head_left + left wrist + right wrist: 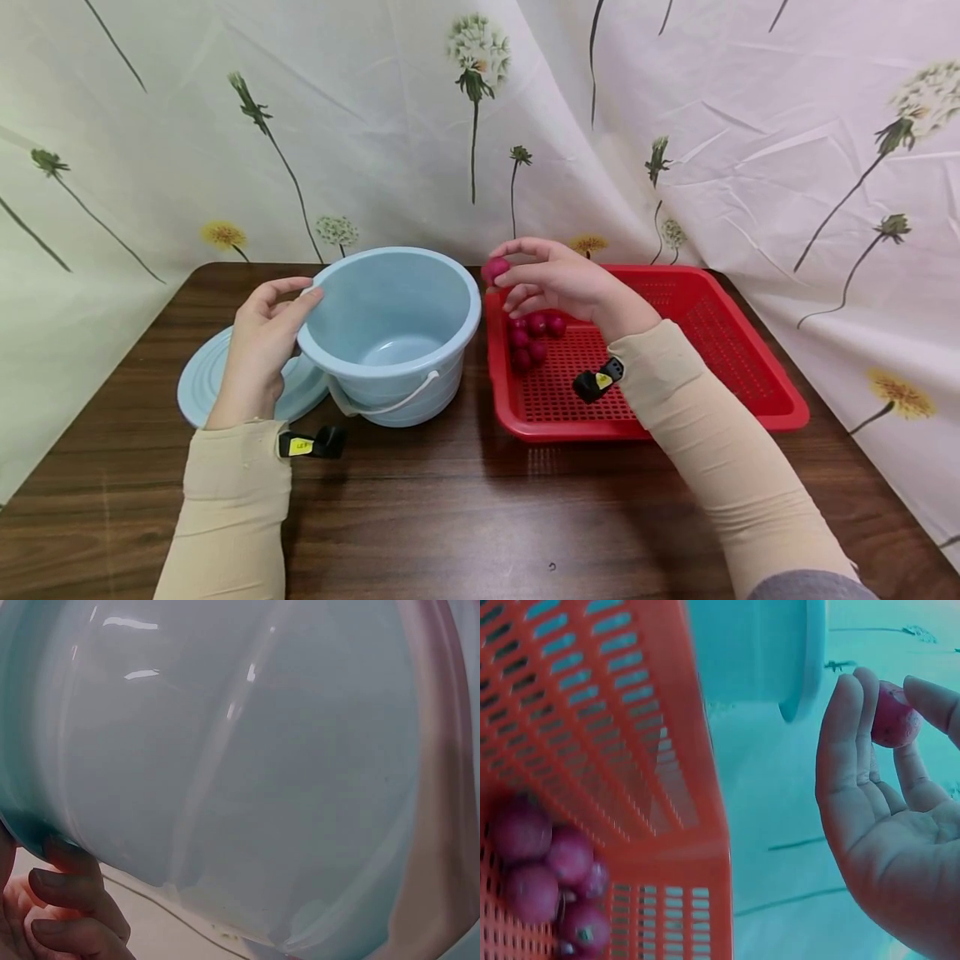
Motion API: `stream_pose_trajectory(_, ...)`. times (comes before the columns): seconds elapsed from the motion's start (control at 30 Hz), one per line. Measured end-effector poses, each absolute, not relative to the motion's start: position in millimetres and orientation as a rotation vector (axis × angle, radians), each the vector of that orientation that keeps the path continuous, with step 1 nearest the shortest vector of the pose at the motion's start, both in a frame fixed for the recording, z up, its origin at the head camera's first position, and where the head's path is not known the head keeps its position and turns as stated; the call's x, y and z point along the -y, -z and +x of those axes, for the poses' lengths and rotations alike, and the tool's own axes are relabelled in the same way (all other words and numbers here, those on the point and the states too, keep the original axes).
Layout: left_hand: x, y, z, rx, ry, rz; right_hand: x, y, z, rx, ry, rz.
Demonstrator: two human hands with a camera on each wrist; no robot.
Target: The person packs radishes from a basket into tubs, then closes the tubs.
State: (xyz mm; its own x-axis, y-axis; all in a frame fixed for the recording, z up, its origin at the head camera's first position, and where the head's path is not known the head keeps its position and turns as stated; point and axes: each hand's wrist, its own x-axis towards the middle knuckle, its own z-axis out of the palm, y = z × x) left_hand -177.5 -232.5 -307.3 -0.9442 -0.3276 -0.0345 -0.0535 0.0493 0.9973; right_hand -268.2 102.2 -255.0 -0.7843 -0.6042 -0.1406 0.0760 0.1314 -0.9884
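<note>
My left hand [262,342] grips the left rim of a light blue bucket [450,375], thumb at the rim and fingers outside it. In the left wrist view, the fingertips [75,930] curl below the rim beside the bucket wall [300,750]. My right hand [558,279] pinches a small red radish [495,269] above the back left corner of a red slotted basket [577,431]. The right wrist view shows that radish [895,720] between thumb and fingers, apart from the basket. Several more radishes [537,352] cluster at the basket's left side.
A round blue lid [201,383] lies on the brown wooden table [420,525], partly behind the left hand and bucket. The bucket's white handle [397,406] hangs down in front. A flower-printed white curtain [390,125] rises along the table's back edge.
</note>
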Motion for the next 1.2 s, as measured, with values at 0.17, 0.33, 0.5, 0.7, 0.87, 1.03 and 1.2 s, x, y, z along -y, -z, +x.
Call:
stream_pose_trajectory(0.17, 232.9, 307.7, -177.7, 2.122, 2.0, 0.389, -87.5, 255.1, -266.1, -1.863, 1.691, -0.517)
stream_pose_trajectory(0.33, 232.6, 306.9, -177.7, 2.123, 2.005, 0.395, -75.1, 253.7, -265.0, -1.819, 1.699, -0.519)
stream_pose_trajectory(0.5, 231.8, 306.7, -177.3, 2.126, 1.998, 0.403, -63.6, 251.8, -262.7, -1.773, 1.691, -0.529)
stream_pose_trajectory(0.7, 232.4, 306.3, -177.2, 2.12, 1.997, 0.396, -53.1, 250.9, -261.1, -1.808, 1.643, -0.554)
stream_pose_trajectory(0.87, 232.8, 306.3, -178.0, 2.128, 1.992, 0.396, -47.5, 253.6, -261.0, -1.915, 1.574, -0.552)
stream_pose_trajectory(1.03, 232.6, 305.8, -178.0, 2.12, 2.002, 0.394, -44.5, 256.3, -261.3, -1.969, 1.552, -0.526)
stream_pose_trajectory(1.2, 231.6, 306.1, -178.1, 2.12, 2.002, 0.4, -44.6, 256.5, -259.7, -1.992, 1.544, -0.534)
